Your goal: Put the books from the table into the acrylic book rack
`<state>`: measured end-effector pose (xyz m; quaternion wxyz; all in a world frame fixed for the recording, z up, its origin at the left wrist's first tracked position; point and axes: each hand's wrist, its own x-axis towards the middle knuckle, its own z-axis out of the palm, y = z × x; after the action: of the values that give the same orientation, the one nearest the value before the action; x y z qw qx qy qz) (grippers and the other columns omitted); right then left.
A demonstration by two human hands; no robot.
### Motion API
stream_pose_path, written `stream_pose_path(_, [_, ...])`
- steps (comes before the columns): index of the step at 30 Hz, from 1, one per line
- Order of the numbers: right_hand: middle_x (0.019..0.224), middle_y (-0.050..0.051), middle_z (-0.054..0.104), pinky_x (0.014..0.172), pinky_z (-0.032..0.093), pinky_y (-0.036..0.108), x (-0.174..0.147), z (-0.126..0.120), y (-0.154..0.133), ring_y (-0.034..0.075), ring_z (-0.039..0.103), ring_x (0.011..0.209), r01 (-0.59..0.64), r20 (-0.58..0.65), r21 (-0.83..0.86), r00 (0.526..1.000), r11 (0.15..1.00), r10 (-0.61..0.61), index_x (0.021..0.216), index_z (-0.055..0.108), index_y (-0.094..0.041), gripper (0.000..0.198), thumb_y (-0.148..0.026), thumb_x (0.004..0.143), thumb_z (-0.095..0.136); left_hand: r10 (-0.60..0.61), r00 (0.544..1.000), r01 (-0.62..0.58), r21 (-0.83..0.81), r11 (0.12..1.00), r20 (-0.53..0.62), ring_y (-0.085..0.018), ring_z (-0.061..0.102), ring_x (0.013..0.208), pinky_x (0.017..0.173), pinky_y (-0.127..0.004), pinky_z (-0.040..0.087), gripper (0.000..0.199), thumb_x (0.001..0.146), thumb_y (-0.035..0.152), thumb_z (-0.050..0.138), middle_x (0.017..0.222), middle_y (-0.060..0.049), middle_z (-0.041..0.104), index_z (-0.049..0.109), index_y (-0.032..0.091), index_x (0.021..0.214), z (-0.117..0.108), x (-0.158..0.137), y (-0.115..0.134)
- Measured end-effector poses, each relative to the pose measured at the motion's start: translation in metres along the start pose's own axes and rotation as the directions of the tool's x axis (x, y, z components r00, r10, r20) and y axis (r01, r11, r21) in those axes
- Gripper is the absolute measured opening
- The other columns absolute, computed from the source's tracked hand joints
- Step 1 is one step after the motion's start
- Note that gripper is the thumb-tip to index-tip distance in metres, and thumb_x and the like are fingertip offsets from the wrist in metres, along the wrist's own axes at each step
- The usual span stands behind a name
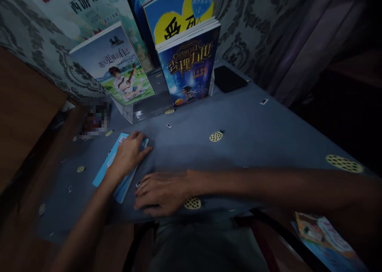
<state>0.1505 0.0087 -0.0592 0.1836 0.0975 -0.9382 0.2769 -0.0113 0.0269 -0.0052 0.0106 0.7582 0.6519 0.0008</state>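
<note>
A thin light-blue book (103,171) lies at a slant on the table, its middle covered by my left hand and wrist. My left hand (130,149) is on the upper part of the book, fingers curled near its top right corner and thumb at the right side. Just right of the book's lower end, my right hand (164,193) lies palm down on the patterned tablecloth (191,152). Its fingers are loosely stretched to the left, with nothing seen in them.
A clear acrylic stand (149,113) holds a guitar-cover book (119,73) and a dark blue book (189,69); larger books stand behind. A black tablet-like slab (229,79) lies right of it. More books (325,240) are below the table edge at lower right. A blurred item (94,119) is at left.
</note>
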Motion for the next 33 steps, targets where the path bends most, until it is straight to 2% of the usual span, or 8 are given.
stream_pose_path(3, [0.085, 0.005, 0.075, 0.083, 0.047, 0.031, -0.01, -0.011, 0.008, 0.017, 0.067, 0.084, -0.028, -0.057, 0.011, 0.998, 1.0, 0.029, 0.09, 0.07, -0.017, 0.018, -0.021, 0.096, 0.053, -0.009, 0.997, 0.014, 0.07, 0.997, -0.073, -0.029, 0.062, 0.111, 0.094, -0.042, 0.052, 0.027, 0.092, 0.033, 0.057, 0.12, -0.013, 0.064, 0.062, 0.018, 0.114, 0.006, -0.009, 0.006])
stream_pose_path(5, [0.076, 0.003, 0.071, 0.078, 0.045, 0.029, -0.02, -0.022, 0.018, 0.016, 0.063, 0.074, -0.15, -0.184, 0.043, 0.971, 0.988, 0.156, 0.08, 0.068, -0.017, 0.02, -0.019, 0.093, 0.053, -0.048, 0.996, 0.058, 0.138, 0.989, -0.069, -0.031, 0.063, 0.107, 0.092, -0.043, 0.052, 0.023, 0.094, 0.032, 0.054, 0.112, -0.015, 0.066, 0.063, 0.015, 0.108, 0.009, -0.011, 0.008])
stream_pose_path(8, [0.068, 0.0, 0.066, 0.068, 0.041, 0.027, -0.03, -0.039, 0.038, 0.013, 0.056, 0.065, -0.353, -0.379, 0.197, 0.833, 0.915, 0.403, 0.075, 0.067, -0.017, 0.022, -0.019, 0.091, 0.052, -0.085, 0.995, 0.093, 0.228, 0.969, -0.045, -0.033, 0.065, 0.104, 0.092, -0.044, 0.052, 0.024, 0.096, 0.032, 0.05, 0.104, -0.017, 0.068, 0.065, 0.014, 0.101, 0.01, -0.012, 0.009])
stream_pose_path(11, [0.078, 0.001, 0.072, 0.068, 0.041, 0.026, -0.032, -0.054, 0.061, 0.012, 0.058, 0.067, -0.4, -0.479, 0.408, 0.672, 0.821, 0.565, 0.093, 0.07, -0.015, 0.023, -0.02, 0.093, 0.048, -0.105, 0.994, 0.108, 0.261, 0.959, -0.026, -0.034, 0.066, 0.105, 0.091, -0.044, 0.052, 0.029, 0.097, 0.032, 0.046, 0.103, -0.018, 0.07, 0.068, 0.013, 0.1, 0.008, -0.011, 0.012])
stream_pose_path(15, [0.095, 0.006, 0.077, 0.071, 0.044, 0.026, -0.027, -0.062, 0.083, 0.012, 0.06, 0.072, -0.373, -0.486, 0.549, 0.585, 0.748, 0.649, 0.114, 0.065, -0.013, 0.028, -0.019, 0.095, 0.045, -0.134, 0.991, 0.126, 0.229, 0.965, 0.02, -0.034, 0.068, 0.103, 0.088, -0.042, 0.051, 0.035, 0.097, 0.033, 0.043, 0.102, -0.019, 0.073, 0.071, 0.012, 0.1, 0.003, -0.009, 0.013])
stream_pose_path(26, [0.101, 0.007, 0.077, 0.08, 0.048, 0.03, -0.025, -0.057, 0.09, 0.013, 0.063, 0.078, -0.335, -0.482, 0.535, 0.633, 0.776, 0.605, 0.123, 0.061, -0.014, 0.03, -0.02, 0.098, 0.044, -0.128, 0.992, 0.125, 0.112, 0.986, 0.017, -0.031, 0.071, 0.098, 0.084, -0.039, 0.051, 0.044, 0.096, 0.036, 0.037, 0.103, -0.014, 0.077, 0.076, 0.018, 0.103, -0.005, -0.009, 0.002])
stream_pose_path(30, [0.105, 0.006, 0.076, 0.089, 0.048, 0.032, -0.018, -0.055, 0.087, 0.016, 0.066, 0.096, -0.333, -0.471, 0.437, 0.707, 0.835, 0.528, 0.127, 0.059, -0.016, 0.032, -0.017, 0.099, 0.044, -0.122, 0.992, 0.123, 0.137, 0.983, -0.012, -0.031, 0.07, 0.1, 0.086, -0.039, 0.052, 0.041, 0.096, 0.037, 0.04, 0.104, -0.015, 0.075, 0.075, 0.017, 0.102, 0.001, -0.012, 0.008])
stream_pose_path(33, [0.11, 0.007, 0.073, 0.098, 0.044, 0.038, -0.014, -0.05, 0.085, 0.021, 0.063, 0.108, -0.401, -0.43, 0.233, 0.775, 0.886, 0.464, 0.127, 0.061, -0.018, 0.032, -0.017, 0.099, 0.047, -0.1, 0.993, 0.107, 0.127, 0.986, -0.06, -0.031, 0.068, 0.105, 0.093, -0.041, 0.052, 0.037, 0.096, 0.036, 0.043, 0.108, -0.014, 0.074, 0.074, 0.017, 0.105, 0.008, -0.015, 0.007])
